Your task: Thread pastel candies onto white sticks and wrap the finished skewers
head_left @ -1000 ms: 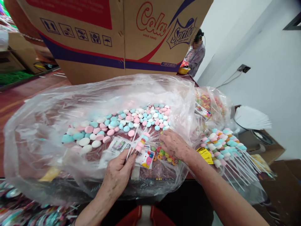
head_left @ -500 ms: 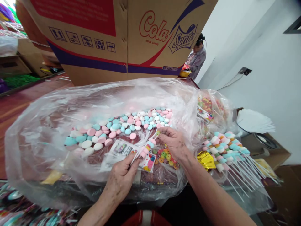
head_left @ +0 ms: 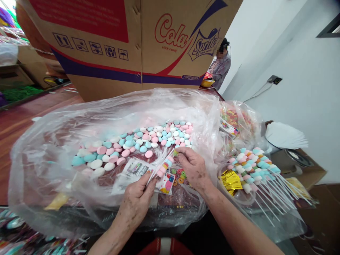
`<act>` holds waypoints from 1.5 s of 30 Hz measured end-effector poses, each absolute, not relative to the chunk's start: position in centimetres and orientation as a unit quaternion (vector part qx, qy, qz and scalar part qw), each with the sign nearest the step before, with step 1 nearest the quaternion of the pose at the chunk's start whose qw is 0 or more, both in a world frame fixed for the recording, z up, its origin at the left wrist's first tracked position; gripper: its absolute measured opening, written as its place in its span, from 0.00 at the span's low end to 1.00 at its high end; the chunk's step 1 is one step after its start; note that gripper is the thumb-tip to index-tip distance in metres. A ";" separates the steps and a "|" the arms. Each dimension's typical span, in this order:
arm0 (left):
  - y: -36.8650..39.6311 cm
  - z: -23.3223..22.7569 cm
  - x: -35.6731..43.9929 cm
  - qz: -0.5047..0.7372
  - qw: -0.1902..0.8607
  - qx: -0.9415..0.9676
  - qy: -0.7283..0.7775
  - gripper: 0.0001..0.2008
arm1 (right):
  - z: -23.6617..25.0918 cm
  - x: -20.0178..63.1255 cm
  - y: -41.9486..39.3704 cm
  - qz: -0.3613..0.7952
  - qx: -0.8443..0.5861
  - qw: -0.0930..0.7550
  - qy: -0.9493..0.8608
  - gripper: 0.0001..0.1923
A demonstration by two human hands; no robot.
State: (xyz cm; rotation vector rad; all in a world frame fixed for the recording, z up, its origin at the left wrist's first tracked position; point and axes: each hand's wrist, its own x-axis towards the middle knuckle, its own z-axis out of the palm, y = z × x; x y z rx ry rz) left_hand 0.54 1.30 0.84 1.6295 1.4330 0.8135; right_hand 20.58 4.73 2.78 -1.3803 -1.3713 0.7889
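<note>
My left hand [head_left: 139,198] is closed around the white sticks of a candy skewer [head_left: 166,165], which tilts up to the right. Pink, blue and white marshmallow pieces and an orange-yellow piece are threaded on it. At the skewer's upper end, my right hand [head_left: 193,168] pinches a green candy ring [head_left: 175,153]; its fingertips partly hide the ring. Below the right hand lie loose coloured candy rings [head_left: 181,174]. Printed clear bags [head_left: 136,167] lie under the skewer. Behind the hands, pink, blue and white marshmallows [head_left: 148,154] are spread on a clear plastic sheet [head_left: 53,124].
On the right are a pile of candy skewers [head_left: 255,166], gold foil strips [head_left: 231,180] and a clear bag of candy [head_left: 236,115]. A large cardboard box [head_left: 106,81] stands at the back. Another person [head_left: 221,67] is beyond it.
My right hand has come slightly down and left with the green candy ring, nearer the marshmallow pieces. My left hand keeps its hold. The whole view has shifted a little.
</note>
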 end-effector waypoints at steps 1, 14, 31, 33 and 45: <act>1.3 0.9 0.5 0.323 0.402 0.644 0.565 0.20 | 2.8 20.6 4.6 0.320 -0.569 0.498 -0.571 0.12; 1.4 0.8 0.6 0.318 0.418 0.619 0.583 0.19 | 1.9 19.2 3.2 0.276 -0.535 0.483 -0.635 0.15; 1.3 0.0 0.2 0.363 0.464 0.589 0.552 0.16 | 6.9 22.1 8.8 -0.035 -0.695 -0.036 -0.718 0.19; 1.2 -0.1 0.1 0.365 0.475 0.582 0.549 0.16 | 6.7 21.6 8.9 -0.028 -0.701 -0.055 -0.711 0.19; 1.2 -0.1 0.2 0.375 0.466 0.587 0.546 0.18 | 5.1 24.4 9.4 0.083 -0.678 0.126 -0.719 0.10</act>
